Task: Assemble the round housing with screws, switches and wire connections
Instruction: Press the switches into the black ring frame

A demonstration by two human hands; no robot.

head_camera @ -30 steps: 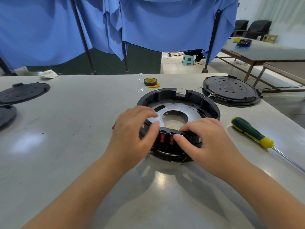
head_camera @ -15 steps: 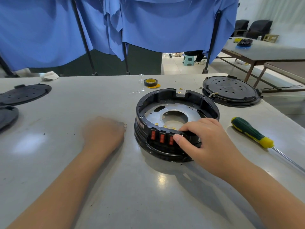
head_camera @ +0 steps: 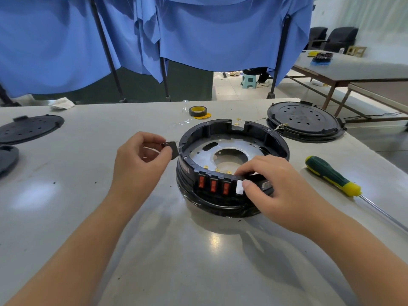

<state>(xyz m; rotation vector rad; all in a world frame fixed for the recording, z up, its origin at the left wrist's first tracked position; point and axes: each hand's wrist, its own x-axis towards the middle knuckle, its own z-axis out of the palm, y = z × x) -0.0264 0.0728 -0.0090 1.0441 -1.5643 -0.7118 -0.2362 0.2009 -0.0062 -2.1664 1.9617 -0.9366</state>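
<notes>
3 red switches (head_camera: 213, 185) are seated in the housing (head_camera: 234, 168) at table centre; a 4th slot (head_camera: 239, 187) gapes. A switch (head_camera: 171, 149) is pinched by the left hand (head_camera: 141, 160); the rim is gripped by the right hand (head_camera: 271, 184). Wiring seems left.

Grey table (head_camera: 66, 217): housing (head_camera: 276, 142), screwdriver (head_camera: 331, 175), tape (head_camera: 198, 111).

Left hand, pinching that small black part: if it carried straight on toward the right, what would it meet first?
Most likely the left rim of the round housing. The small black part in the left hand already sits close beside that wall, though depth is hard to judge.
</notes>
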